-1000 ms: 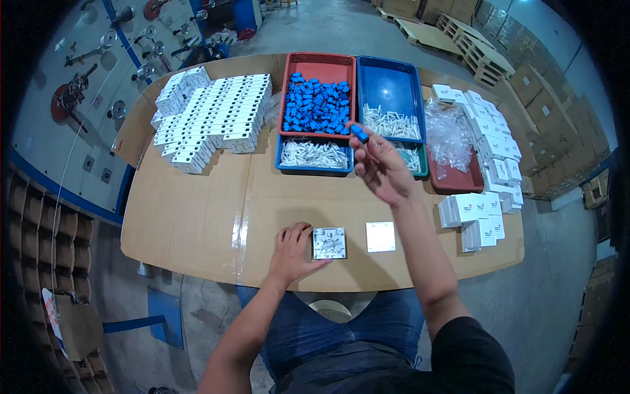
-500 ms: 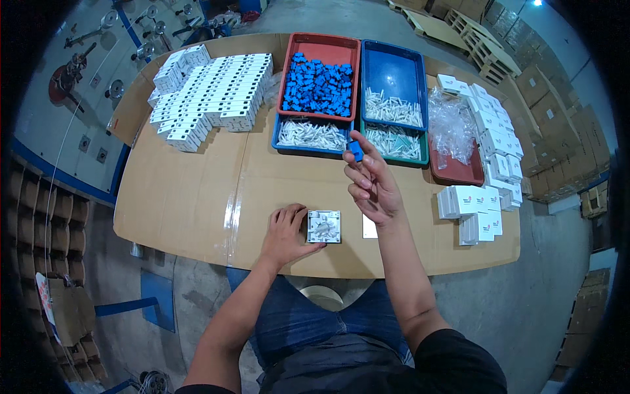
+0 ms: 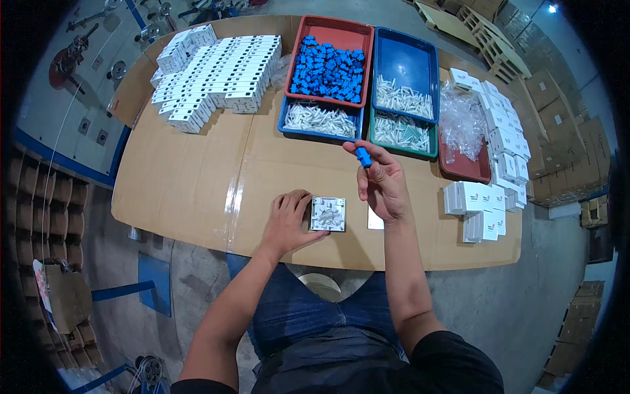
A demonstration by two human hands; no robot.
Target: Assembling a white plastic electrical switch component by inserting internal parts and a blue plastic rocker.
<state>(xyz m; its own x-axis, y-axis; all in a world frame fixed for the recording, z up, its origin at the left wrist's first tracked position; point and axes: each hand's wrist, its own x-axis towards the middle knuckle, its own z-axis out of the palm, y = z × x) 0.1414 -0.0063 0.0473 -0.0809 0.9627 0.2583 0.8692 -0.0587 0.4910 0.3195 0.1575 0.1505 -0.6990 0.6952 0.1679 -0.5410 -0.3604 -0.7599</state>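
Note:
In my right hand point(image 3: 386, 186), raised over the table, a small blue plastic piece point(image 3: 363, 157) is pinched between thumb and fingers. My left hand point(image 3: 287, 221) rests on the cardboard tabletop, its fingers at the left side and its thumb at the near edge of a square white box point(image 3: 328, 215). The box lies open side up, with a clear bag holding something pale inside it. Similar blue pieces point(image 3: 325, 72) fill part of a red tray point(image 3: 338, 29) beyond my hands. A flat white plate point(image 3: 375, 222) lies right of the box, partly covered by my right wrist.
White plugs or pegs lie in two blue trays point(image 3: 401, 49) and a green tray point(image 3: 434, 146). Rows of white boxes point(image 3: 223, 75) stand far left. On the right are a red tray point(image 3: 467, 172) with clear plastic bags point(image 3: 459, 118) and stacked white packages point(image 3: 478, 207).
My right hand has moved slightly down and right with the blue piece, which has turned in the fingers. My left hand stays at the box. The whole view has shifted a little.

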